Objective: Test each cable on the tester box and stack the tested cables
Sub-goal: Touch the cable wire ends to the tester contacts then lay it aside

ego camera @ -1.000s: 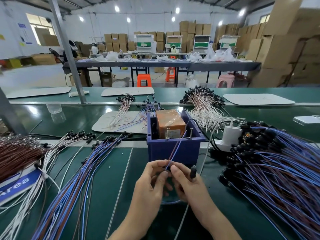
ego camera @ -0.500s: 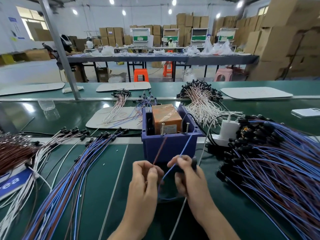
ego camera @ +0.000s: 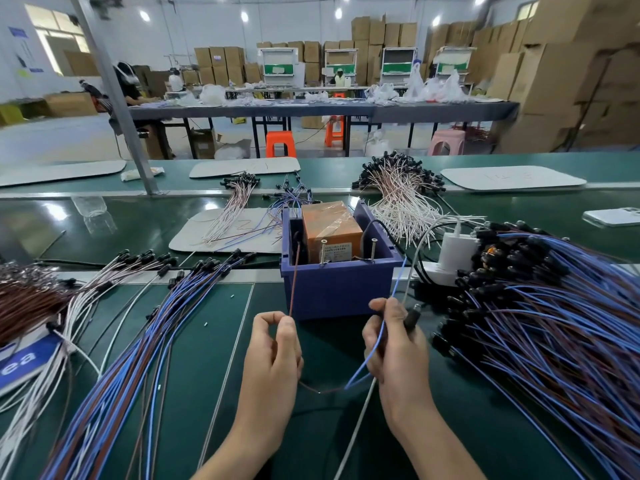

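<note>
The blue tester box (ego camera: pixel 337 292) stands in front of me with an orange block (ego camera: pixel 329 230) and two upright screws inside. My left hand (ego camera: pixel 273 355) pinches the brown wire (ego camera: pixel 294 275) of a cable, its tip up by the box's left side. My right hand (ego camera: pixel 394 348) grips the blue wire (ego camera: pixel 375 344) and the cable's black plug (ego camera: pixel 412 317); the blue tip points toward the box's right corner. The wires join in a loop between my hands.
A fanned stack of blue and brown cables (ego camera: pixel 131 348) lies at the left, beside white (ego camera: pixel 86 306) and brown (ego camera: pixel 24 303) bundles. A big heap of blue cables (ego camera: pixel 554 323) fills the right. A white charger (ego camera: pixel 457 251) and power strip sit beside the box.
My hands have moved apart, spreading the brown and blue wires wide. The wire tips that touched the screws now sit out by the box's sides.
</note>
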Motion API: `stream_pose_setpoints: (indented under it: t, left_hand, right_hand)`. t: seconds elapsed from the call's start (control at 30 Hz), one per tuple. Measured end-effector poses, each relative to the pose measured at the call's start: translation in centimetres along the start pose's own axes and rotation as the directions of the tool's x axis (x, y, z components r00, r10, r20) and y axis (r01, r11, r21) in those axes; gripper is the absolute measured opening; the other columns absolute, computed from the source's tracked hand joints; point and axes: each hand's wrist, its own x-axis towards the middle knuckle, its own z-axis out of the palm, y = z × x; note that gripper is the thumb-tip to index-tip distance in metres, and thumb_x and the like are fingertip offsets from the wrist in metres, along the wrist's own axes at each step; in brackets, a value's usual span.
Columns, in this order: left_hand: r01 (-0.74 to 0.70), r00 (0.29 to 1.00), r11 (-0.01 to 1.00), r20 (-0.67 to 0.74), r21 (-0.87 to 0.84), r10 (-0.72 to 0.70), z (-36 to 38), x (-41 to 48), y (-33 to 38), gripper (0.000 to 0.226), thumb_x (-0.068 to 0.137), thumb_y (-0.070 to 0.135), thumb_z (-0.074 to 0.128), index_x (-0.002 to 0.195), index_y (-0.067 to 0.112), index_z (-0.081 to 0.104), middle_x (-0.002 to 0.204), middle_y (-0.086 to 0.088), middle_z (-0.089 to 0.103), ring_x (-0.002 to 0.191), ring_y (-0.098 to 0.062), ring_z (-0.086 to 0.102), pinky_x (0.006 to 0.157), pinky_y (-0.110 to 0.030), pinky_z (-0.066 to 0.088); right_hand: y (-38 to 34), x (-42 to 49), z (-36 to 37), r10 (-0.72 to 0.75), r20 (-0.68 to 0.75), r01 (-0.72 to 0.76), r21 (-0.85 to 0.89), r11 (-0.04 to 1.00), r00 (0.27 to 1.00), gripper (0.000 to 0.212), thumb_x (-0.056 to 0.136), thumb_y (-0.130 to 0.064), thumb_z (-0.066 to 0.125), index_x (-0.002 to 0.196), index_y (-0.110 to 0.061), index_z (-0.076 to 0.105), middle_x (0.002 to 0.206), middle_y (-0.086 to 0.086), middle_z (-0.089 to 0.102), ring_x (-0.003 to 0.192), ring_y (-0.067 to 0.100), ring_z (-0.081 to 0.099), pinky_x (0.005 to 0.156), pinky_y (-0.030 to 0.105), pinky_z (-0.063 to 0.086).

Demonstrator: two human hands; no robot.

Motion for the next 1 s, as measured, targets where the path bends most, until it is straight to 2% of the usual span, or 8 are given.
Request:
stream_pose_setpoints:
  t: [0.1,0.3,0.67,0.77,1.0]
  left_hand:
    - [-0.003,1.000,1.000,0.007,0.029,0.002,0.03,0.11,-0.32,0.017,0.105,0.029,0.043,0.096,0.016,0.050,0.056,0.009,0.037,0.051,-0.012,0.034,0.046,-0.026,0.036]
    - [0.003,0.999,1.000,0.039,0.027,-0.004,0.14,0.16,-0.40,0.018,0.104,0.032,0.045,0.097,0.017,0.052,0.056,0.006,0.038,0.051,-0.014,0.035,0.046,-0.030,0.035]
    - [0.002,0.998,1.000,0.063,0.029,-0.004,0.01,0.20,-0.58,0.017,0.105,0.031,0.045,0.098,0.017,0.051,0.056,0.004,0.041,0.050,-0.015,0.036,0.047,-0.032,0.036]
    - [0.008,0.997,1.000,0.070,0.027,-0.010,0.03,0.27,-0.75,0.016,0.105,0.031,0.046,0.097,0.018,0.052,0.056,0.004,0.041,0.050,-0.015,0.036,0.047,-0.034,0.036]
    - [0.001,0.997,0.999,0.083,0.042,-0.005,0.01,0.24,-0.92,0.021,0.104,0.032,0.046,0.085,0.034,0.053,0.055,0.003,0.041,0.049,-0.014,0.037,0.047,-0.036,0.036]
  right_hand:
    - [0.43,-0.10,0.09,-0.036,0.026,0.039,-0.106,0.994,0.999,0.029,0.109,-0.030,0.040,0.109,-0.020,0.067,0.054,-0.003,0.044,0.038,0.007,0.029,0.038,0.017,0.026]
    - [0.54,-0.72,0.56,-0.093,0.117,0.119,-0.236,0.965,0.989,0.029,0.108,-0.035,0.040,0.109,-0.028,0.069,0.055,-0.005,0.045,0.045,0.004,0.036,0.046,0.011,0.033]
    - [0.48,-0.91,0.70,-0.086,0.149,0.122,-0.252,0.960,0.985,0.031,0.108,-0.035,0.041,0.102,-0.036,0.071,0.055,-0.005,0.046,0.045,0.004,0.038,0.047,0.010,0.034]
    - [0.50,-0.89,0.70,-0.082,0.147,0.118,-0.257,0.959,0.986,0.030,0.108,-0.034,0.041,0.104,-0.033,0.071,0.054,-0.006,0.046,0.045,0.003,0.038,0.047,0.010,0.034]
    - [0.50,-0.89,0.68,-0.079,0.150,0.116,-0.262,0.958,0.986,0.029,0.107,-0.034,0.042,0.107,-0.027,0.070,0.053,-0.005,0.046,0.044,0.004,0.037,0.046,0.012,0.033]
